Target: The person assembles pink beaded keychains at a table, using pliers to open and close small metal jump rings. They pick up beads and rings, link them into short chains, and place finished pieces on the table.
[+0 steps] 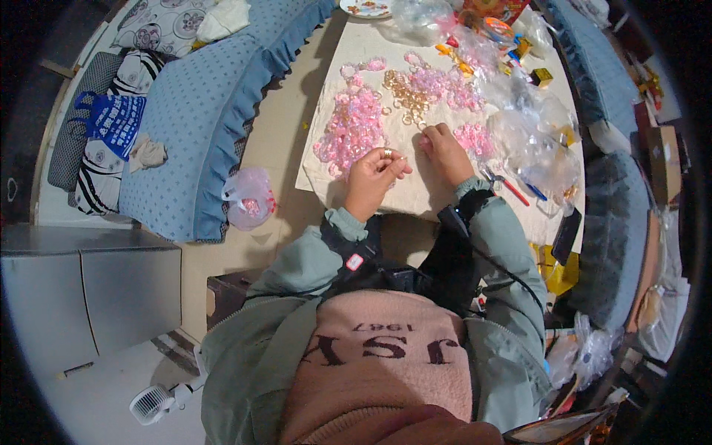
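Note:
My left hand (374, 180), with a ring on one finger, is above the near part of the cloth-covered table (404, 194). Its thumb and fingertips come together; anything between them is too small to make out. To its right, my right hand (447, 157) is closed, fingertips bent down toward the cloth, and what they hold is hidden. Beyond my left hand lies a large heap of pink beaded pieces (352, 122). Gold-coloured rings (406, 95) are scattered beyond my right hand, beside more pink pieces (454, 87). A smaller pink pile (473, 139) sits right of my right hand.
Red-handled pliers (512, 190) and a blue-handled tool (535, 192) lie at the right. Clear plastic bags (530, 126) crowd that side. A plate (366, 7) stands at the far end. Left of the table, a plastic bag (248, 196) rests on the floor near a blue-covered sofa (185, 141).

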Demonstrator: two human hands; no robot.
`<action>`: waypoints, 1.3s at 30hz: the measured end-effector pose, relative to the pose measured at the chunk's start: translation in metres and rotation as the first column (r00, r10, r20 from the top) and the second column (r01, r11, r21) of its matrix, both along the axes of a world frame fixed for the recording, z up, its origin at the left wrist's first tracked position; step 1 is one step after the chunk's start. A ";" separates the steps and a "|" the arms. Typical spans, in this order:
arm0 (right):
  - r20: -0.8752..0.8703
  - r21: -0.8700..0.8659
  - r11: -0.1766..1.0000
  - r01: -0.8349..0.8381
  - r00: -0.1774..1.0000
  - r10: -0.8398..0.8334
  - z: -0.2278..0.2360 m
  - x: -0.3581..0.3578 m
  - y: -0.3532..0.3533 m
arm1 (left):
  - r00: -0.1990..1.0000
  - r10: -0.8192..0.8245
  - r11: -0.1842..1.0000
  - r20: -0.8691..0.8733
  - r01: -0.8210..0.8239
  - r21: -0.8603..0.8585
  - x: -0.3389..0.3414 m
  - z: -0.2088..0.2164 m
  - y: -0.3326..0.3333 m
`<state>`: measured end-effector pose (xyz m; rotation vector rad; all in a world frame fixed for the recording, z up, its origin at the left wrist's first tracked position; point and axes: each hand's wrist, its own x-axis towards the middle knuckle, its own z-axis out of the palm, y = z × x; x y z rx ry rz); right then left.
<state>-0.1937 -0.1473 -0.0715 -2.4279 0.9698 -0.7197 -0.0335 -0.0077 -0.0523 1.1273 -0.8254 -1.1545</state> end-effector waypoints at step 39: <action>0.500 0.548 0.791 -0.272 0.865 -0.049 0.092 -0.037 0.095 | 0.982 0.012 0.996 0.190 0.006 -0.090 -0.031 0.042 0.024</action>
